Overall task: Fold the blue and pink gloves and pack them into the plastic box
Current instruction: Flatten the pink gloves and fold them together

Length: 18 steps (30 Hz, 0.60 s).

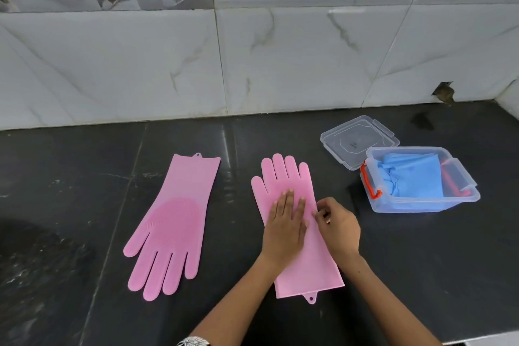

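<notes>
Left hand (285, 226) flat on a smooth pink rubber glove (292, 222), right hand (338, 226) pinching its edge.

Left fingers are straight and together, pressing the palm area; right fingertips nip the glove's right side. It lies fingers toward the wall. A second pink glove with a bristly scrubber palm (172, 226) lies flat well to the left, fingers toward me. Folded blue gloves (411, 177) sit in the clear plastic box with orange latches (421, 203), its clear lid (358, 140) beside it, all on a black stone counter (70, 177) under grey marble-look tiles (280, 59).
</notes>
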Available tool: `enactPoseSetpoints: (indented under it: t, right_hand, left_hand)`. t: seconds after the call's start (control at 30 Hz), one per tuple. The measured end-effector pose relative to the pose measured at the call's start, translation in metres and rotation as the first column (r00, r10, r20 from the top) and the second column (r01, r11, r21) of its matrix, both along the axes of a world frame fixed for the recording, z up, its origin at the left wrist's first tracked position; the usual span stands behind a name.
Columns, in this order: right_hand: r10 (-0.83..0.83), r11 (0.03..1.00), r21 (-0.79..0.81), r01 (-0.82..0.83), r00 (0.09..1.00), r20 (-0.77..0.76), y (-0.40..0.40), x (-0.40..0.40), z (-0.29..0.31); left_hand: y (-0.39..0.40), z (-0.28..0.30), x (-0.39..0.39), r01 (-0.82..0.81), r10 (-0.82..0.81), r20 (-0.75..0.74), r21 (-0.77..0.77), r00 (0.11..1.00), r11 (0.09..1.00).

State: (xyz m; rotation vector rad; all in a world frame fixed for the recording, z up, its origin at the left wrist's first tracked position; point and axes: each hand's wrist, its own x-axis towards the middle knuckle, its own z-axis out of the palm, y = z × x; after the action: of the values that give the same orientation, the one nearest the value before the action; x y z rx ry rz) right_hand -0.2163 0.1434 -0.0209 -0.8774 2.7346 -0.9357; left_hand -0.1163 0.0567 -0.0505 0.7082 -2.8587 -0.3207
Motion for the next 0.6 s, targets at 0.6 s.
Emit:
enactPoseSetpoints:
  t: [0.6]
  right_hand:
    - [0.454,0.886,0.021,-0.464,0.856,-0.247,-0.062,0.034,0.007]
  left_hand:
    - [-0.079,0.014,0.095,-0.485,0.488,0.003,0.119,0.873,0.866]
